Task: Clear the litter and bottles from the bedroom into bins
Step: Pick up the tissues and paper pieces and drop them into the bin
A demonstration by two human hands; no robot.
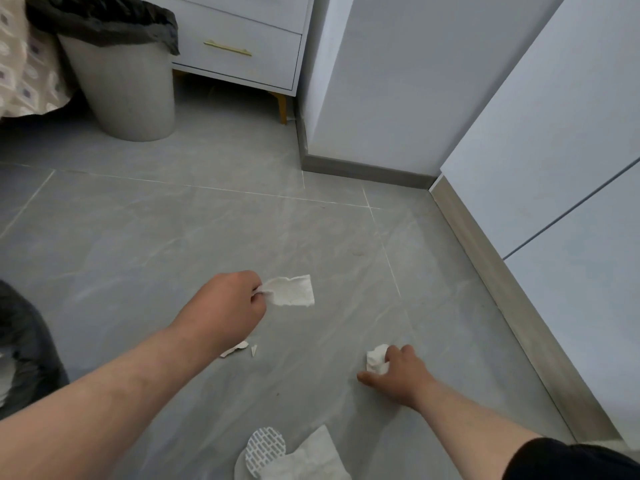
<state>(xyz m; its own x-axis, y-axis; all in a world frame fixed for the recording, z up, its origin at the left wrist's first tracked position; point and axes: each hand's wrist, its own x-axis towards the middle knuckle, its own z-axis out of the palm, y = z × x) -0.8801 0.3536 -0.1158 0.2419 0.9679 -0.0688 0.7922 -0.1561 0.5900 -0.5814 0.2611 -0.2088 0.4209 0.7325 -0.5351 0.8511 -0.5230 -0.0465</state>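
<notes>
My left hand (228,303) pinches the left edge of a flat torn white tissue (294,291) low over the grey tiled floor. My right hand (398,372) reaches down to the floor, its fingers curled round a crumpled white tissue wad (375,362). Small white paper scraps (239,348) lie under my left wrist. Near the bottom edge lie a round white patterned pad (265,445) and another white tissue (311,459). A grey bin with a black liner (131,88) stands at the back left. A second black-lined bin (24,351) shows at the left edge.
A white drawer unit (242,50) with a gold handle stands behind the grey bin. White wardrobe doors (554,168) and a skirting board line the right side. A patterned bedspread (24,77) hangs at the far left.
</notes>
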